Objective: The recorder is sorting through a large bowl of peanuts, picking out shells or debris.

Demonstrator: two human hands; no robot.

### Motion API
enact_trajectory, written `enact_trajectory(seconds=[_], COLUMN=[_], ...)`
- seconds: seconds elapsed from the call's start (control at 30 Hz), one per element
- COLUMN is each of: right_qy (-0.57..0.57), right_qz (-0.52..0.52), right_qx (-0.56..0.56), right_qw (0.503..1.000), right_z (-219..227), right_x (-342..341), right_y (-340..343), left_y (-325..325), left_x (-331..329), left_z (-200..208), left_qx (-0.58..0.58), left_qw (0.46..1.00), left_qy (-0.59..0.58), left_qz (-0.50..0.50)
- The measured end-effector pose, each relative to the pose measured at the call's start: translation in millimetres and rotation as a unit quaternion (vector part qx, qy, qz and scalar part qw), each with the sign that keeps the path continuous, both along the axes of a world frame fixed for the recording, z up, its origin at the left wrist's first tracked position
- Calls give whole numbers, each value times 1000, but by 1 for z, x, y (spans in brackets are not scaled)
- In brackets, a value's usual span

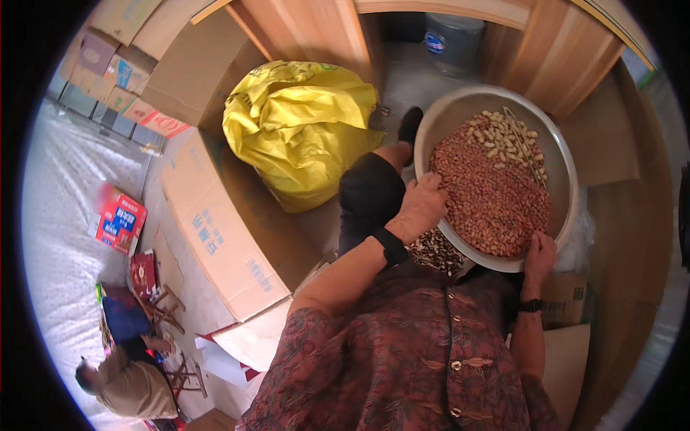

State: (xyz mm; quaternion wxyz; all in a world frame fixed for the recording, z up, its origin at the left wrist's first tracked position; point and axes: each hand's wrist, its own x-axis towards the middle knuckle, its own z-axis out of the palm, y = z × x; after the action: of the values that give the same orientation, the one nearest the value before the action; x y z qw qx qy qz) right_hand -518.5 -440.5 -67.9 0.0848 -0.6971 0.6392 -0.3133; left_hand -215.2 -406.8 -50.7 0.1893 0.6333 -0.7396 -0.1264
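Note:
A wide metal basin stands in front of me. Reddish-brown shelled peanuts fill most of it, with pale unshelled peanuts and a few thin stalks at its far right side. My left hand is closed over the near left rim, its fingertips beside the shelled peanuts. At the near right, my right hand also closes on the rim, thumb and fingers bent together. Dark and light bits, perhaps broken shells, lie below the basin by my left wrist.
A full yellow bag stands left of my leg, by an open cardboard box. Wooden furniture and a water bottle are at the back. Another person sits at the lower left near a red box.

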Motion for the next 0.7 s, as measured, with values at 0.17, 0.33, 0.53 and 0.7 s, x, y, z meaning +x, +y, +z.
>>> enact_trajectory(seconds=[0.17, 0.33, 0.53, 0.7], right_qy=[-14, -3, 4, -58], right_qz=[17, 2, -24, -11], right_qx=[-44, -51, -25, -31], right_qw=[999, 999, 999, 998], right_z=[-6, -5, 4, 1], right_x=[-1, 4, 9, 0], right_y=[-2, -3, -1, -5], left_y=[-22, -21, -37, -40], left_x=[19, 32, 32, 28], left_z=[9, 6, -11, -3], left_qx=[-225, -77, -29, -47], left_qw=[970, 965, 947, 929], left_qy=[-12, 175, 211, 316], left_qz=[90, 177, 240, 189])
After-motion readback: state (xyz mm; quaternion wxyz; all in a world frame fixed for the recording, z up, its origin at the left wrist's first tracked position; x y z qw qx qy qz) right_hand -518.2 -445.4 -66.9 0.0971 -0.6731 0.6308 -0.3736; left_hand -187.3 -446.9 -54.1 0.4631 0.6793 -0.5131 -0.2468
